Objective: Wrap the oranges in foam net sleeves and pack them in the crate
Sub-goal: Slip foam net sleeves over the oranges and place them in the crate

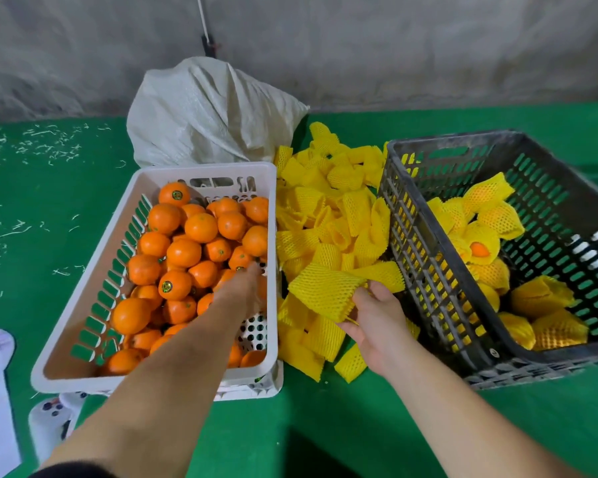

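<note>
A white basket (83,305) on the left holds several bare oranges (183,251). My left hand (240,291) reaches into it, blurred, over the oranges by the basket's right wall; I cannot tell whether it grips one. My right hand (377,319) pinches a yellow foam net sleeve (325,291) just above the loose pile of sleeves (328,215) between the two containers. The dark grey crate (411,243) on the right holds several wrapped oranges (491,215); one shows orange peel through its sleeve's opening.
A white woven sack (208,115) stands behind the basket against the grey wall. The table has a green cover (32,208) strewn with white scraps. White objects (0,391) lie at the lower left edge.
</note>
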Tool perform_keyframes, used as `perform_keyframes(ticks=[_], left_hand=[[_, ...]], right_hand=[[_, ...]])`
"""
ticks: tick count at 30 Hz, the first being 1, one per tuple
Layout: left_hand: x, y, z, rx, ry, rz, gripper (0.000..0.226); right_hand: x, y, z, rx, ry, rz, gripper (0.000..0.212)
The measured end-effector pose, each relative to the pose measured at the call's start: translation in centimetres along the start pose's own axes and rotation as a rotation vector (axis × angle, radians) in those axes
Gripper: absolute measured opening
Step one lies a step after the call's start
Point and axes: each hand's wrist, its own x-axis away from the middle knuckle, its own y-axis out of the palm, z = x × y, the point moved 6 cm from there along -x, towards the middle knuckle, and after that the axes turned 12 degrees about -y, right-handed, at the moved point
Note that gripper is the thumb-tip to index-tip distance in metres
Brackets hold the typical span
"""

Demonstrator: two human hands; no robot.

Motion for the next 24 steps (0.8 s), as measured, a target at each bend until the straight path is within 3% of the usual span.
perform_keyframes(ticks=[3, 5, 7, 9, 12, 14, 17, 19, 24], left_hand=[[0.2, -4.2, -0.1, 0.169, 0.028, 0.188, 0.056], [2.1, -5.6, 0.8, 0.532, 0.137, 0.221, 0.057], [5.1, -5.3, 2.4, 0.771, 0.305, 0.096, 0.044], [7.6, -3.3, 3.5, 0.889, 0.373, -0.196, 0.048], [10.7, 0.5, 4.2, 0.898, 0.42, -0.569, 0.061], [11.7, 1.5, 4.3, 0.971, 0.392, -0.712, 0.071], [12.2, 1.9, 4.2, 0.993, 0.312, -0.833, 0.102], [12.5, 2.2, 4.3, 0.906, 0.327, -0.843, 0.1], [12.6, 2.5, 4.4, 0.882, 0.3, -0.661, 0.065]], right_hand=[[-0.3, 0.6, -0.3, 0.012, -0.037, 0.054, 0.02], [-0.5, 0.9, 0.0, -0.006, -0.027, 0.126, 0.02], [-0.4, 1.5, -0.1, 0.044, -0.072, 0.16, 0.025], [-0.3, 2.7, -0.9, 0.154, -0.171, 0.127, 0.024], [0.1, 4.2, -2.9, 0.351, -0.31, -0.005, 0.03], [0.3, 4.1, -4.2, 0.498, -0.41, -0.076, 0.036], [0.7, 3.2, -5.6, 0.628, -0.549, -0.105, 0.024], [0.9, 2.8, -6.1, 0.622, -0.581, -0.122, 0.013], [0.7, 2.1, -6.6, 0.627, -0.557, -0.123, 0.008]])
